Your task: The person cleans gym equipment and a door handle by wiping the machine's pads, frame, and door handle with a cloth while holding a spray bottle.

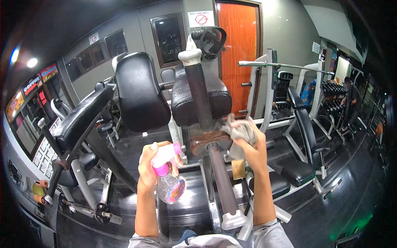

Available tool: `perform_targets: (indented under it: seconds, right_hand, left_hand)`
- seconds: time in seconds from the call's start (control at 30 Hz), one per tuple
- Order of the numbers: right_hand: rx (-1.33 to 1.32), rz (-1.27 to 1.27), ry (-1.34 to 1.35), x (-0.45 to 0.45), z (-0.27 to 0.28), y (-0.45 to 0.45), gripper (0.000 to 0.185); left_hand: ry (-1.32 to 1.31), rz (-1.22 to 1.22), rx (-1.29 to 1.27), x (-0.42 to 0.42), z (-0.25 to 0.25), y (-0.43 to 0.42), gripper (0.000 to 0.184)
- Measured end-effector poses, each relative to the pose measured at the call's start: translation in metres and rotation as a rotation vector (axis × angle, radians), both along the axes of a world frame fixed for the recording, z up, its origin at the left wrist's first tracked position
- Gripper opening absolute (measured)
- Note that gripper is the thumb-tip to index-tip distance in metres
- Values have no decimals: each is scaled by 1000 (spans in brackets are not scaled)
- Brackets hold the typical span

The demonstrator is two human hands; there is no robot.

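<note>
My left hand [149, 163] is wrapped round the neck of a spray bottle [171, 188], which has a clear body, a pink collar and a white head with a pink nozzle. In my right hand [255, 151] is a crumpled greyish cloth [240, 130], held beside the brown middle part [206, 140] of a gym machine. Whether the cloth touches that part I cannot tell. Dark foam rollers with white end caps run up and down from there: an upper roller [198, 91] and a lower roller [223, 182]. Behind the upper one is a black padded seat [178, 99].
A black backrest [138, 91] and a long black pad [84, 113] stand to the left. At the right are a bench [304, 124], a barbell [285, 65] on its rack and dumbbells [333, 89]. An orange-brown door [237, 49] is behind. A person [352, 99] is at the far right.
</note>
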State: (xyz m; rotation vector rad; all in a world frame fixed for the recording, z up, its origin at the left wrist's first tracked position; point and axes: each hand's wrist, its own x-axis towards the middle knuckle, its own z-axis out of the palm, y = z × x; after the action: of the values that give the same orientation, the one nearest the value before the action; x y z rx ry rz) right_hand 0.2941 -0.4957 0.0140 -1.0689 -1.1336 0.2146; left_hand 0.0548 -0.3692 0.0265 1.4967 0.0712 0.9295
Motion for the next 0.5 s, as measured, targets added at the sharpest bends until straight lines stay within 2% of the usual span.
perform_targets:
  seconds: [0.07, 0.17, 0.2, 0.27, 0.33, 0.4, 0.5]
  right_hand:
    - [28, 67, 88, -2, -11, -17, 30]
    - [227, 118, -199, -4, -9, -33, 36]
    - [225, 120, -200, -8, 5, -38, 36]
    - [111, 51, -607, -20, 37, -41, 34]
    - [-12, 72, -806, -27, 55, -25, 32]
    - [-287, 162, -907, -23, 80, -19, 32]
    - [-301, 232, -1035, -19, 95, -10, 32]
  left_hand:
    - [21, -8, 10, 1, -1, 1, 67]
    - [22, 13, -6, 3, -1, 0, 67]
    - [22, 15, -8, 3, 0, -1, 67]
    - [26, 4, 7, 3, 1, -2, 66]
    - [20, -6, 1, 0, 1, -4, 66]
    - [5, -20, -3, -1, 0, -3, 66]
    - [-15, -55, -30, -5, -3, -5, 66]
